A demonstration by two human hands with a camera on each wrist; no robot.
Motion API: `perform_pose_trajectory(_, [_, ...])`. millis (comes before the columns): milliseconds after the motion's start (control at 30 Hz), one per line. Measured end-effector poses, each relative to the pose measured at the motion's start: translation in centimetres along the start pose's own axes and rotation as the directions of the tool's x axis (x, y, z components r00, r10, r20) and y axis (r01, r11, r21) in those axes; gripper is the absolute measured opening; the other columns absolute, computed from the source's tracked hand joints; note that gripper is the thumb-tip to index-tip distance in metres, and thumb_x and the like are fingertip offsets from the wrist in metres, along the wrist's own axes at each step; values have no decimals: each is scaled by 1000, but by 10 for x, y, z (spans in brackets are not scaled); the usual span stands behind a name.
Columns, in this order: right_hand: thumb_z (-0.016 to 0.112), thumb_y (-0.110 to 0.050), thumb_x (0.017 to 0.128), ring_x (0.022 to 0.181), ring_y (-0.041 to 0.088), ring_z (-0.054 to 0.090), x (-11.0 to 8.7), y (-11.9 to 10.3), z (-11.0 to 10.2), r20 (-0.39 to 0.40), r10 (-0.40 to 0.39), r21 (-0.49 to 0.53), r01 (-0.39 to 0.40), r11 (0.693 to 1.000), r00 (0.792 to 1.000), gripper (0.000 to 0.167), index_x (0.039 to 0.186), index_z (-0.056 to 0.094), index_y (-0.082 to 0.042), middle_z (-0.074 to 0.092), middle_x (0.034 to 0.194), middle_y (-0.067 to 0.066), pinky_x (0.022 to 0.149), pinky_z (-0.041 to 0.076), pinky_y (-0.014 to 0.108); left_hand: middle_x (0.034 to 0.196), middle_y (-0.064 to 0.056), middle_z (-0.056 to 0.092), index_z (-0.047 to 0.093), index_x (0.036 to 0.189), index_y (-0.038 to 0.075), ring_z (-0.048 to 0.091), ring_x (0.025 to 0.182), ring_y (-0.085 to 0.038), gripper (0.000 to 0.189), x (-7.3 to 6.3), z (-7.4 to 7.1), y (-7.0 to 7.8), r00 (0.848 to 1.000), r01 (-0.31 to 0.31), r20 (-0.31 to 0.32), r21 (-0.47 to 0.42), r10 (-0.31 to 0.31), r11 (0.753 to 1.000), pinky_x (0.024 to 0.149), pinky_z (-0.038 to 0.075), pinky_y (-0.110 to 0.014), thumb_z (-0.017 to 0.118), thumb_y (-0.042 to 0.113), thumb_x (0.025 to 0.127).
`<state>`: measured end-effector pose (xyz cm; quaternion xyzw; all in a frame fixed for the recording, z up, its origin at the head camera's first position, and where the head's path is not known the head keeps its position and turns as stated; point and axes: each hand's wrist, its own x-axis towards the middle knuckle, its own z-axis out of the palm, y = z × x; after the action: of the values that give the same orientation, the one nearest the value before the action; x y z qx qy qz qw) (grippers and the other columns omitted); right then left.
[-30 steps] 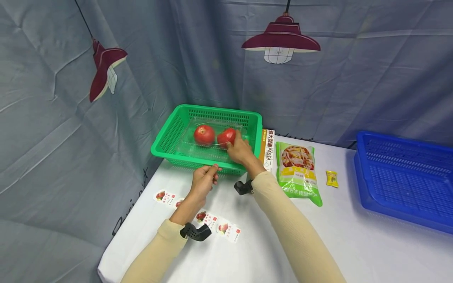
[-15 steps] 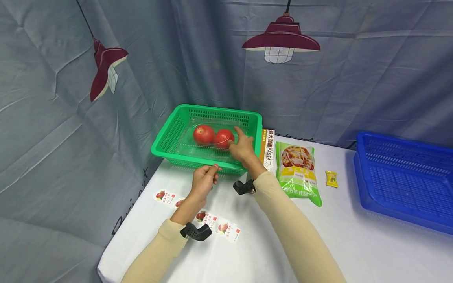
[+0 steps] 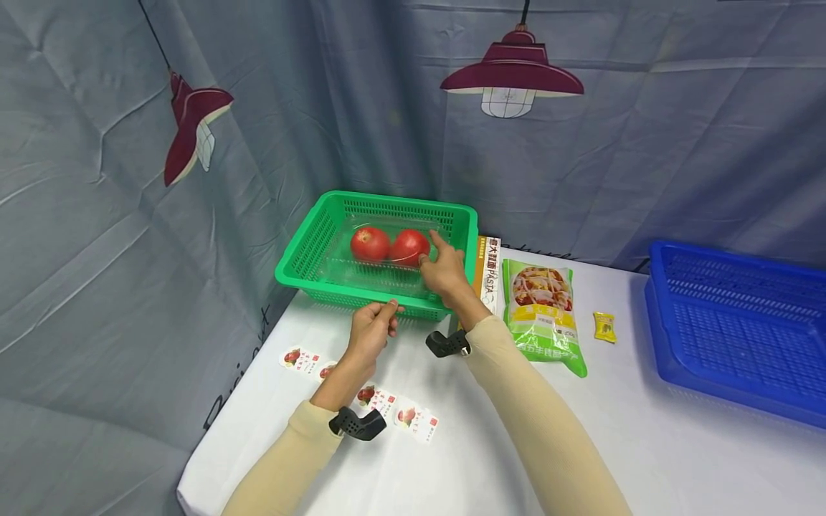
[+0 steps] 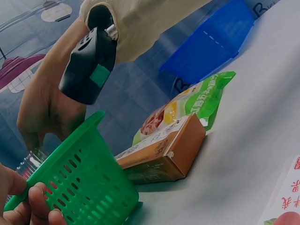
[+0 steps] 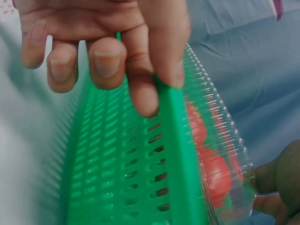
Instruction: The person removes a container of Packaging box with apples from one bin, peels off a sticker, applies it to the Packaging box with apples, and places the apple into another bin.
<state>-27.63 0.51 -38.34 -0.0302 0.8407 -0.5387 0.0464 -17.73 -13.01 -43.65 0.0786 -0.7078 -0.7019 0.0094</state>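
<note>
"PASTA" legible in head view alone on orange-white cardboard box; left hand pinches green plastic basket; right hand's grip unclear.

The left hand pinches the rim of a slotted green basket between thumb and index finger, its other fingers hanging outside the wall. Beyond the rim lies a clear ridged plastic container with red tomatoes showing through it. At the right edge, two blurred digits of the right hand touch the container's end, before blue-grey cloth.
</note>
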Motion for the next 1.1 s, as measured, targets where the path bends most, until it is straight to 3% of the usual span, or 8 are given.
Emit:
perform_pose_trajectory(233, [51, -9, 101, 144, 37, 15, -6, -7, -8, 17, -20, 12, 20, 1000, 1000, 59, 156, 30, -16, 27, 153, 24, 74, 47, 38, 73, -6, 54, 67, 107, -6, 51, 64, -21, 37, -1, -1, -1, 1000, 14, 3, -1, -14, 1000, 51, 33, -23, 54, 28, 102])
perform_pose_trajectory(400, [51, -9, 101, 98, 31, 62, -13, -14, -18, 60, -29, 102, 23, 995, 998, 61, 156, 28, -21, 43, 142, 25, 65, 52, 34, 76, -10, 55, 67, 106, -4, 51, 64, -19, 35, -1, -1, 0, 1000, 17, 10, -14, -16, 1000, 50, 33, -22, 54, 28, 102])
perform_pose_trajectory(467, [52, -8, 101, 66, 22, 59, -16, -17, -22, 70, -31, 148, 20, 989, 997, 62, 156, 28, -23, 47, 136, 27, 61, 54, 35, 76, -11, 55, 66, 107, -5, 51, 64, -19, 36, -2, -1, 1, 1000, 20, 19, -20, -19, 1000, 51, 34, -22, 53, 29, 103])
perform_pose_trajectory(533, [52, -7, 101, 61, 17, 57, -19, -19, -26, 77, -29, 170, 16, 985, 997, 61, 156, 29, -24, 46, 135, 27, 61, 54, 36, 77, -10, 55, 65, 108, -6, 51, 65, -19, 37, -2, -1, 1, 999, 23, 23, -21, -22, 1000, 51, 34, -22, 53, 29, 103])
perform_pose_trajectory(600, [53, -8, 101, 53, 15, 52, -22, -21, -29, 88, -31, 170, 15, 985, 996, 62, 156, 30, -24, 57, 112, 28, 60, 52, 37, 77, -10, 55, 65, 109, -6, 51, 65, -18, 38, -2, -2, 1, 1000, 24, 21, -19, -23, 1000, 51, 34, -22, 53, 29, 103])
perform_pose_trajectory(700, [53, -6, 101, 62, 18, 58, -26, -24, -32, 99, -28, 206, 7, 979, 995, 62, 156, 30, -22, 59, 102, 27, 65, 55, 37, 76, -8, 55, 64, 110, -8, 51, 65, -18, 39, -3, -3, 1, 1000, 19, 19, -11, -19, 1000, 51, 34, -22, 52, 29, 103])
perform_pose_trajectory(867, [51, -3, 101, 105, 33, 62, -33, -29, -41, 120, -12, 279, -22, 960, 993, 63, 156, 28, -23, 49, 135, 29, 73, 57, 38, 73, -3, 54, 64, 110, -7, 52, 65, -19, 38, -4, -3, 1, 1000, 20, 15, -5, -20, 1000, 51, 33, -23, 52, 29, 103])
perform_pose_trajectory(1100, [49, -4, 102, 113, 36, 58, -42, -32, -58, 115, -22, 260, -9, 965, 993, 62, 157, 27, -23, 45, 136, 31, 73, 57, 40, 73, -4, 55, 66, 109, -7, 52, 64, -20, 37, -3, -1, 2, 1000, 24, 12, -21, -24, 999, 50, 33, -23, 53, 27, 103])
